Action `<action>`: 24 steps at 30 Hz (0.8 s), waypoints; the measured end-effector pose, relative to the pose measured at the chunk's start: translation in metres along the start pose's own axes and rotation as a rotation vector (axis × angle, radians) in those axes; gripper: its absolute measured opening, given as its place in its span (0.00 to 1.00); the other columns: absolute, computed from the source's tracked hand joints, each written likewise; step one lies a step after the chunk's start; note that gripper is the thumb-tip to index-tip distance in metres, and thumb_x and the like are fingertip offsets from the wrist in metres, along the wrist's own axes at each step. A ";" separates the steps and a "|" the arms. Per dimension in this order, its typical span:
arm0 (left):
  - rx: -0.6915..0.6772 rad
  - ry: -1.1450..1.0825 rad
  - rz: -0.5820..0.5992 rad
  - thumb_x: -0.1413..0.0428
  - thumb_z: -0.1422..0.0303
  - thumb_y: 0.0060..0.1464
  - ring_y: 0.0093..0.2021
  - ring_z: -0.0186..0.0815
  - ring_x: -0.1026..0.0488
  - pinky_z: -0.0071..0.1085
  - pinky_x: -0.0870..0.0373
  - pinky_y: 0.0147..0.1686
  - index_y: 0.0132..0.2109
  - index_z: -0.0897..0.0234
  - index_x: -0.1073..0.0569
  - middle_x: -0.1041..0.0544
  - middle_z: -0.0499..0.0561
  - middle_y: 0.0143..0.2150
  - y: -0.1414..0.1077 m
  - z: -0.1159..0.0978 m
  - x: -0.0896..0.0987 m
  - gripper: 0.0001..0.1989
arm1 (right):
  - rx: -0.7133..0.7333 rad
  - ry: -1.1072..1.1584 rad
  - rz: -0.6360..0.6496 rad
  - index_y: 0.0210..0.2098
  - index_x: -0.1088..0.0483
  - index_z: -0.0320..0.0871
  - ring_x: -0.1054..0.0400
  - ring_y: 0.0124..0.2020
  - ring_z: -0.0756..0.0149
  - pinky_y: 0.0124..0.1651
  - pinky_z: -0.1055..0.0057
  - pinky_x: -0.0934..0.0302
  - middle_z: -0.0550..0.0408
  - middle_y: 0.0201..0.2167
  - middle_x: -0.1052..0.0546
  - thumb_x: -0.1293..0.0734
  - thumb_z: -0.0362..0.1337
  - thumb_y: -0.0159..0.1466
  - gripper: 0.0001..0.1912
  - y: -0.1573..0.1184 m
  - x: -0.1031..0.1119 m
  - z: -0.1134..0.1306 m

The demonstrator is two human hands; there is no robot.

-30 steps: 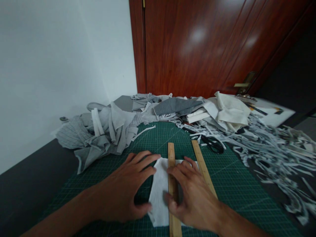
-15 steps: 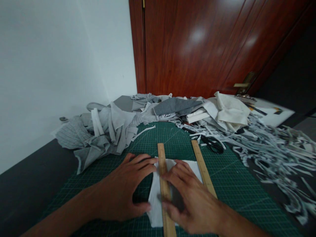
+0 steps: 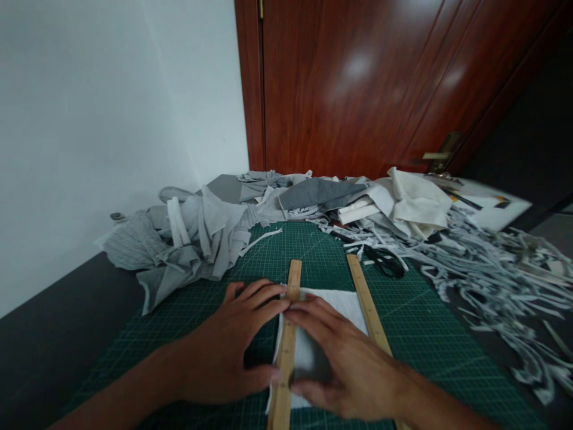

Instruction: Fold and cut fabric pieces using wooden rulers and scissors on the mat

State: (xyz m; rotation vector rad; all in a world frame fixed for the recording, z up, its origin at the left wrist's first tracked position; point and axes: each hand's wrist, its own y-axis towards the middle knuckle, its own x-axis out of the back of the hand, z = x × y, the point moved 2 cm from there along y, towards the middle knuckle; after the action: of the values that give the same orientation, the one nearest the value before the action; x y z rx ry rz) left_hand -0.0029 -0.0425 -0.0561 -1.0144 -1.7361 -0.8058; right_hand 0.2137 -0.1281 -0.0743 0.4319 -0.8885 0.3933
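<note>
A white piece of cloth (image 3: 347, 303) lies flat on the green cutting mat (image 3: 313, 243). Along its left edge runs a wooden ruler (image 3: 286, 349), slightly tilted. My left hand (image 3: 228, 340) is open, its fingertips and thumb against the ruler's left side. From the right, my right hand (image 3: 344, 352) reaches over the cloth with outstretched fingers, fingertips and thumb at the ruler's right side. Its palm hides part of the cloth. A second wooden ruler (image 3: 369, 307) lies by the cloth's right edge, partly behind my right forearm.
Grey fabric scraps (image 3: 179, 233) are heaped at the left. Cream cloth (image 3: 418, 203) and dark grey fabric (image 3: 320, 192) lie at the back. Many cut strips (image 3: 487, 263) spread along the right. Black-handled scissors (image 3: 385, 261) rest near the second ruler. Behind stands a wooden door (image 3: 340, 89).
The left ruler has shifted and turned, its near end swinging left onto the cloth's left edge. My right hand's fingers have moved left with it. My left hand has barely moved.
</note>
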 end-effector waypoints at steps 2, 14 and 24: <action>0.011 -0.014 0.002 0.35 0.43 0.55 0.71 0.60 0.40 0.60 0.44 0.67 0.71 0.57 0.36 0.34 0.61 0.73 0.002 -0.002 -0.002 0.43 | -0.016 0.042 -0.008 0.71 0.40 0.39 0.44 0.74 0.48 0.77 0.51 0.50 0.40 0.72 0.34 0.22 0.44 0.61 0.45 0.000 -0.001 -0.002; 0.120 -0.057 0.002 0.28 0.57 0.42 0.66 0.60 0.39 0.56 0.41 0.63 0.65 0.50 0.30 0.36 0.55 0.67 0.006 -0.007 -0.002 0.41 | -0.117 -0.022 -0.018 0.71 0.44 0.37 0.47 0.75 0.40 0.77 0.42 0.51 0.33 0.71 0.36 0.20 0.50 0.58 0.51 0.003 -0.002 -0.004; 0.084 -0.022 -0.048 0.29 0.57 0.44 0.70 0.63 0.42 0.59 0.44 0.67 0.65 0.47 0.31 0.41 0.55 0.73 0.001 -0.002 -0.012 0.41 | -0.153 -0.057 0.010 0.75 0.46 0.36 0.50 0.77 0.34 0.77 0.35 0.55 0.30 0.74 0.39 0.21 0.57 0.58 0.57 0.004 -0.006 -0.008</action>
State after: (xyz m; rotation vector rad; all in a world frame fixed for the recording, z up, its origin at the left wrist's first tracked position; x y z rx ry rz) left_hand 0.0011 -0.0476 -0.0665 -0.9318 -1.8038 -0.7473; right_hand 0.2136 -0.1216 -0.0828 0.2989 -0.9691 0.3207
